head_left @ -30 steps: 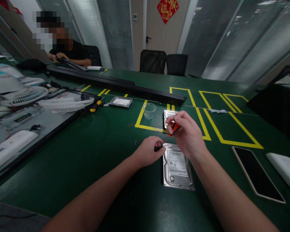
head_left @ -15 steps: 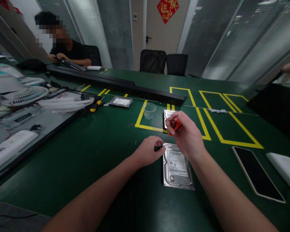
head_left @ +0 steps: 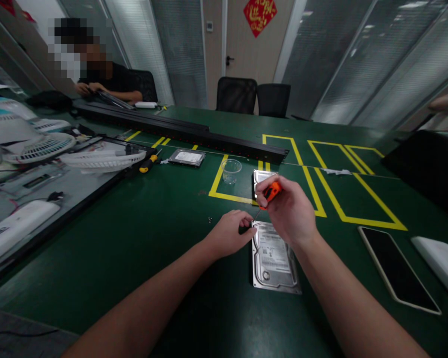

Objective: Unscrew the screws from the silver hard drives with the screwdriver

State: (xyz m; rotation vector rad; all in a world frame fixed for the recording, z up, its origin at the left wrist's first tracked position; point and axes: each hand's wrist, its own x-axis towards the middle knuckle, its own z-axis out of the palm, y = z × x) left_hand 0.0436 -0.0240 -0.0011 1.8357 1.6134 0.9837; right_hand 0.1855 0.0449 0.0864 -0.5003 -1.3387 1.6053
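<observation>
My right hand [head_left: 294,211] is clamping an orange-black plastic screwdriver [head_left: 272,192]; left hand [head_left: 228,232] grip, I cannot tell; rectangular silver metal drive [head_left: 274,256] is seeming stiff, edge-holdable.

Screwdriver [head_left: 272,192] partly hidden, tiny specks [head_left: 209,220] (too small to identify)

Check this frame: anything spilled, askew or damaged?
Mildly odd: a few tiny bits, possibly screws, lie loose on the green table near the left hand, outside the clear cup. No obvious spill or damage shows.
</observation>
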